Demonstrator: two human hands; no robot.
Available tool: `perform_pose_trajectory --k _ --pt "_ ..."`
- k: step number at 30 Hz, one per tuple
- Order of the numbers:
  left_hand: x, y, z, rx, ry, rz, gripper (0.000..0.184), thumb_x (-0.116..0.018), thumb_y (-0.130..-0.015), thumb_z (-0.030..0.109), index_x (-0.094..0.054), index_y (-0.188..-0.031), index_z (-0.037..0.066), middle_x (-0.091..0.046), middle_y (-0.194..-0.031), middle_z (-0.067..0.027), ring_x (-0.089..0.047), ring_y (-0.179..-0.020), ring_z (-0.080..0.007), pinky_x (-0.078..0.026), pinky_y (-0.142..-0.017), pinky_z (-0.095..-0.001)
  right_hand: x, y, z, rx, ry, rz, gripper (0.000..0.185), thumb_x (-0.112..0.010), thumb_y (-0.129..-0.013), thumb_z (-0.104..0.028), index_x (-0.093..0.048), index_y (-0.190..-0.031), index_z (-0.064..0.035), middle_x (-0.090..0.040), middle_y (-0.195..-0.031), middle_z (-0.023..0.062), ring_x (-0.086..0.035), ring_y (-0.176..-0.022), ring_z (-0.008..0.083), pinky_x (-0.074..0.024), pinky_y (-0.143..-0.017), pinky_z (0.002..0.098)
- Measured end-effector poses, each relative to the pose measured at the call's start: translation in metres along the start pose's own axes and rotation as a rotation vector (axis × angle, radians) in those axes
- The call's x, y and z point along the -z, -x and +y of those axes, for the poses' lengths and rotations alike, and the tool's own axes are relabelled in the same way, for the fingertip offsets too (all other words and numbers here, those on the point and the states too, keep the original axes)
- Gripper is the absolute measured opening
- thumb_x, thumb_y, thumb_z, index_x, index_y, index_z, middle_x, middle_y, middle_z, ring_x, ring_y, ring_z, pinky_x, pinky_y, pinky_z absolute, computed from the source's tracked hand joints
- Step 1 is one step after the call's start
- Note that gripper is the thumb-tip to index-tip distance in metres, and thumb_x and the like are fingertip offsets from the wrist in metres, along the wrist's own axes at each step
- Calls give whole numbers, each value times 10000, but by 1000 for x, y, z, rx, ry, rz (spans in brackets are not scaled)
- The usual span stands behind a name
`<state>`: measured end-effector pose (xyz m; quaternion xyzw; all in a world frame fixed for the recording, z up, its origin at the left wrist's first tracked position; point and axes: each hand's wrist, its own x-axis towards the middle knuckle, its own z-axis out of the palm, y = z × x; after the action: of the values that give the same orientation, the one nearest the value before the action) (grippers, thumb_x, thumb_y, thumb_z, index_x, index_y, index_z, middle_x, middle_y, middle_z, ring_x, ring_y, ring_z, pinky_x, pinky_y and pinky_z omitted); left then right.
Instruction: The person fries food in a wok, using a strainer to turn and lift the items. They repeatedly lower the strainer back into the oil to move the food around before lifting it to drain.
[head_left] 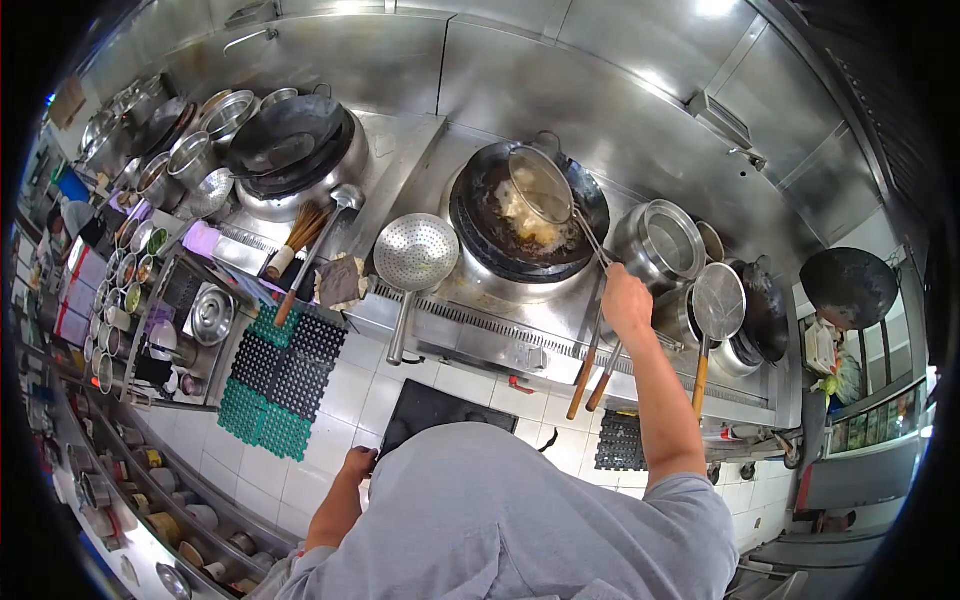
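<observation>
I've got my right hand (628, 300) clamped round the handle of a round, silver wire-mesh strainer (541, 184), its bowl over the deep black metal wok (478, 205). Pale golden food (533, 228) is down in there; whether the mesh touches it, I can't tell. Looks like scooping or turning is the step in hand; the next move calls for a steady wrist, mesh clear of the rim. My left hand (360, 463) is low, well apart; whether it grips anything, I can't tell. Around me: a silver perforated ladle (417, 252) to the left, steel pots (630, 242) crowding the right, and 2 brown wooden handles (583, 386) below my wrist, easy to knock.
</observation>
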<state>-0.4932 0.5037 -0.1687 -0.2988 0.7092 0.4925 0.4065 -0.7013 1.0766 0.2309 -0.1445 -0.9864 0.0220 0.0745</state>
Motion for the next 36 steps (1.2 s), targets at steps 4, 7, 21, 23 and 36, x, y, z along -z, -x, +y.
perform_pose_trajectory --k 4,7,21,23,36 --pt "-1 -2 -3 -13 -11 9 375 -668 -966 286 -651 -1171 -27 -718 -884 -135 -702 -712 -253 -592 -557 -402 6 7 -7 -33 -51 -25 245 -467 -980 -133 -620 -1140 -26 -717 -939 294 -693 -932 493 -525 -835 585" --pt "-2 1 -1 -9 -33 10 369 -669 -965 282 -656 -1169 -25 -720 -866 -130 -692 -681 -236 -570 -526 -386 -3 14 -10 -56 -47 -66 212 -473 -962 -116 -612 -1096 -30 -719 -939 290 -697 -943 484 -532 -839 577" --pt "-3 15 -8 -16 5 65 377 -665 -942 267 -667 -1149 -48 -724 -878 -138 -683 -657 -231 -561 -499 -372 -21 -46 44 -213 -175 7 289 -503 -972 -145 -673 -1193 -71 -703 -1113 293 -663 -1106 459 -517 -937 531" --pt "-3 18 -13 -31 17 64 368 -666 -937 274 -686 -1112 -49 -721 -840 -135 -672 -618 -223 -553 -483 -363 -28 -58 54 -233 -165 13 287 -532 -951 -122 -688 -1184 -60 -703 -1130 288 -663 -1113 455 -522 -944 515" --pt "-10 17 -22 -70 76 95 340 -683 -937 248 -696 -1096 -52 -731 -849 -144 -685 -611 -237 -543 -448 -363 -127 -66 51 -510 -1216 -475 158 -555 -1025 -191 -595 -1122 -74 -467 -666 -17 -394 -495 109 -280 -417 278"
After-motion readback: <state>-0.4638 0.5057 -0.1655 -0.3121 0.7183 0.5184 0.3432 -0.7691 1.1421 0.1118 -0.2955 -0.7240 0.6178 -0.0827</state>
